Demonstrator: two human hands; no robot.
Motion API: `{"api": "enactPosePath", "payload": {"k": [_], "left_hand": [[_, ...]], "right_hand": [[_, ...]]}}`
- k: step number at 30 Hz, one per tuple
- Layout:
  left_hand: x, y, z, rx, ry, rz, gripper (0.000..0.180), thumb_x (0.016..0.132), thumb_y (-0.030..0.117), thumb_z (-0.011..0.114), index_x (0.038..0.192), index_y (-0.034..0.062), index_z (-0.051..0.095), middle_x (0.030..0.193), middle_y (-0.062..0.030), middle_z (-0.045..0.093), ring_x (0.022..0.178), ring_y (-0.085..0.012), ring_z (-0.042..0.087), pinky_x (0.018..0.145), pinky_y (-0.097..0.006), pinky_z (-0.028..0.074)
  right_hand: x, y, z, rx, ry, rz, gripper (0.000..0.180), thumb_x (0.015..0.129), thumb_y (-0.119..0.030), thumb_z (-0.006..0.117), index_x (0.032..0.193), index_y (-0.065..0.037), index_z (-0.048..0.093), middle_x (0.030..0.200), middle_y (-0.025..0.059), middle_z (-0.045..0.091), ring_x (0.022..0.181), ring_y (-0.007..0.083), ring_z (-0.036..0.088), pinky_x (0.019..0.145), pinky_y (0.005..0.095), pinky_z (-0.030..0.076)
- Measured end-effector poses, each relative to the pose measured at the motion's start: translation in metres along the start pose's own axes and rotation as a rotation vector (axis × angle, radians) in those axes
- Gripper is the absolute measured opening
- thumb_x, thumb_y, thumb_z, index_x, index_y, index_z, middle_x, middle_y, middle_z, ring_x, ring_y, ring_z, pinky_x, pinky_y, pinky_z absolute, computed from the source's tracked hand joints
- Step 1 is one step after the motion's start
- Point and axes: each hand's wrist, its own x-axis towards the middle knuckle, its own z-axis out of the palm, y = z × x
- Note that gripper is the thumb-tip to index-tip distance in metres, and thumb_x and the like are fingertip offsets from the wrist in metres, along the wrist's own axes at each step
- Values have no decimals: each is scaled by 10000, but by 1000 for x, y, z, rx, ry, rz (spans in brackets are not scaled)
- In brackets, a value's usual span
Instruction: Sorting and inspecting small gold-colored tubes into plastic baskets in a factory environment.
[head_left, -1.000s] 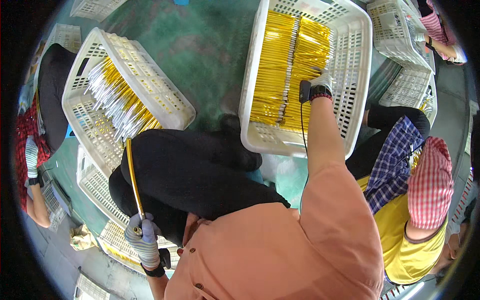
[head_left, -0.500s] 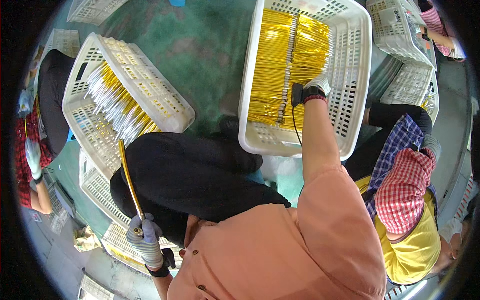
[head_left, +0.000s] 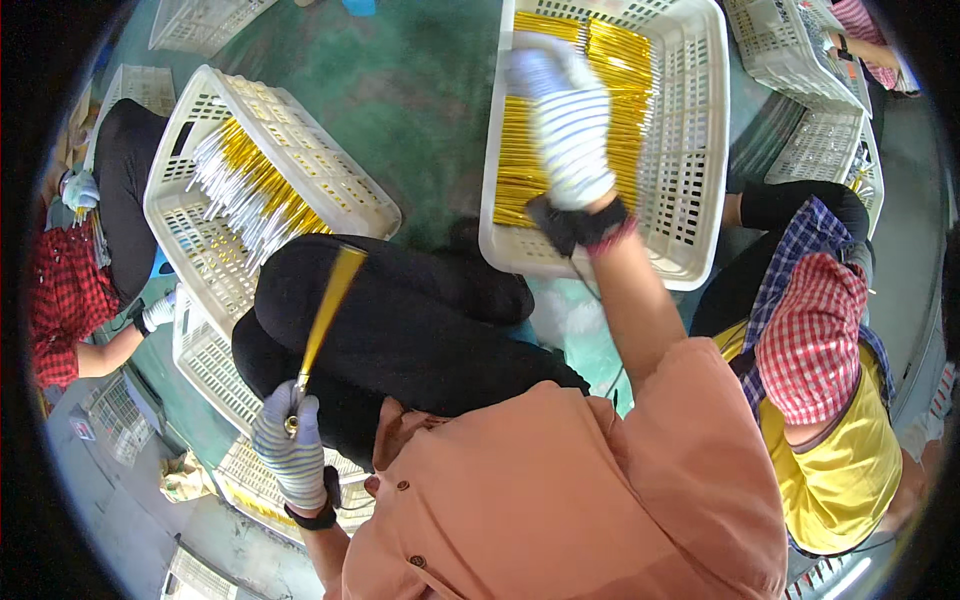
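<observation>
My left hand [head_left: 288, 450], in a striped glove, is closed round the lower end of a slim golden rod [head_left: 325, 315]. The rod slants up and to the right over my dark-trousered legs, with a small round metal piece at the gripped end. My right hand [head_left: 570, 130], gloved too, is over a white plastic crate [head_left: 690, 150] full of golden rods [head_left: 620, 140] laid in rows. Its fingers are smeared by motion, so I cannot tell whether they hold a rod.
To the left a tilted white crate [head_left: 310, 165] holds golden rods with white ends [head_left: 245, 200]. More crates [head_left: 215, 365] stand below it. One co-worker in red check [head_left: 60, 300] is at the left, another in a yellow top [head_left: 840, 470] at the right. Further crates [head_left: 790, 60] are at the upper right.
My right hand has risen off the rods in the crate and moved up and to the left. The rod in my left hand has swung to the right.
</observation>
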Motion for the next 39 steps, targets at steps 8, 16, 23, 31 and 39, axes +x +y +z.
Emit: {"api": "enactPosePath", "payload": {"k": [8, 16, 23, 31, 39], "left_hand": [[38, 65, -50, 670, 69, 906, 308, 817, 194, 820, 1069, 51, 716, 861, -116, 696, 793, -335, 666, 695, -441, 496], [-19, 38, -78, 625, -272, 785, 301, 822, 265, 791, 1035, 63, 725, 868, -128, 670, 795, -353, 625, 779, -457, 477], [-28, 56, -89, 346, -459, 405, 202, 906, 240, 767, 921, 41, 738, 824, -122, 711, 719, -293, 669, 686, -408, 509], [35, -115, -138, 189, 374, 87, 237, 1034, 231, 703, 1161, 32, 729, 850, 0, 668, 695, -97, 583, 643, -266, 480], [51, -313, -106, -537, 512, -634, 365, 987, 492, 734, 974, 130, 694, 738, 28, 630, 583, -85, 530, 525, -246, 409]], "right_hand": [[-114, -130, 120, -167, -1037, 107, 365, 1014, -356, 571, 932, -56, 763, 887, 220, 742, 871, 418, 726, 769, 538, 570], [-152, -119, 97, -228, -1168, -353, 192, 924, -270, 660, 913, -84, 705, 786, 149, 722, 698, 354, 732, 540, 471, 547], [-156, -131, 74, -362, -1222, -316, 174, 892, -252, 652, 895, -78, 661, 809, 163, 723, 742, 365, 738, 587, 484, 560], [-110, -94, 63, -317, -578, -17, 299, 1015, -332, 644, 1022, -50, 742, 894, 207, 730, 862, 405, 716, 776, 468, 571], [5, 31, -76, 29, 142, 417, 359, 1063, -358, 627, 1194, -29, 689, 1129, 115, 737, 1051, 225, 709, 955, 394, 573]]}}
